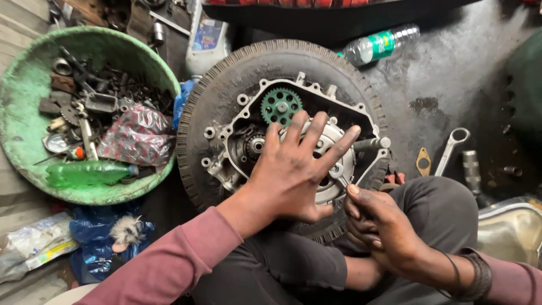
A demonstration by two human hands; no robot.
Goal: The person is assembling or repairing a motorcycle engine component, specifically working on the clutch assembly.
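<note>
Left hand (293, 169) lies flat, fingers spread, on the round silver metal clutch plate (333, 164) inside the grey engine case (237, 141) resting on a black rubber tyre (226, 85). Right hand (375, 226) is fisted around a slim steel wrench (340, 178), long axis up-left. Green plastic gear (280, 106) just above; green basin of parts (22, 113) stands left.

left hand (296, 169) spread flat, right hand (375, 223) clenched in a fist

Left hand (296, 169) presses flat on the clutch plate (333, 164); right hand (375, 226) grips a wrench (340, 175).
</note>
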